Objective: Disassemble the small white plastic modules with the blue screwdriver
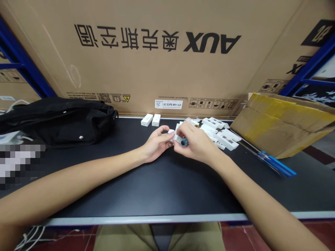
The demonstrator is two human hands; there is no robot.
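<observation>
At the middle of the frame, your left grip [157, 143] and right grip [195, 143] close narrowly on a small white plastic part [172, 136], with a dark blue cylinder [184, 142] held at its lower edge. A pile of white plastic parts [220, 134] lies just beyond on the bench [146, 195], a blue-handled screwdriver [277, 164] farther right.

The black surface [146, 188] has a grey front edge. A black bag [60, 122] lies at its left end. Two white boxes [151, 120] stand near the back, just left of a heap of white plastic parts [220, 134]. Further right, a blue screwdriver [277, 164] lies beside a taped cardboard flap [282, 125].
</observation>
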